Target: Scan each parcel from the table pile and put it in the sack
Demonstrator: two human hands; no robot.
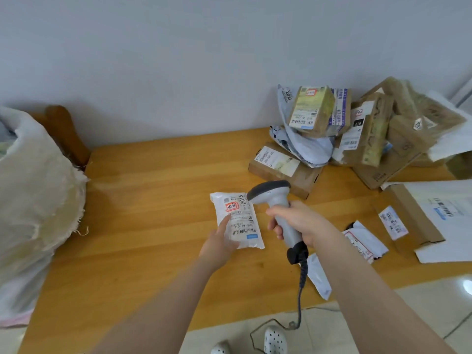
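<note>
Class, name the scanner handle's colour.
The scanner handle is light grey, seen in the head view.

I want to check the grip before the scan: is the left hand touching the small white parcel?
Touching. The head view shows the left hand gripping the small white parcel at its lower corner, thumb across its label.

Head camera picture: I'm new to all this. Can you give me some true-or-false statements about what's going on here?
1. The right hand grips the scanner. True.
2. The left hand holds a brown box. False: it holds a white parcel.
3. The sack stands at the table's right end. False: it is at the left end.
4. The pile lies on the right, against the wall. True.
5. The scanner is cordless. False: a cable hangs from its handle.
</note>
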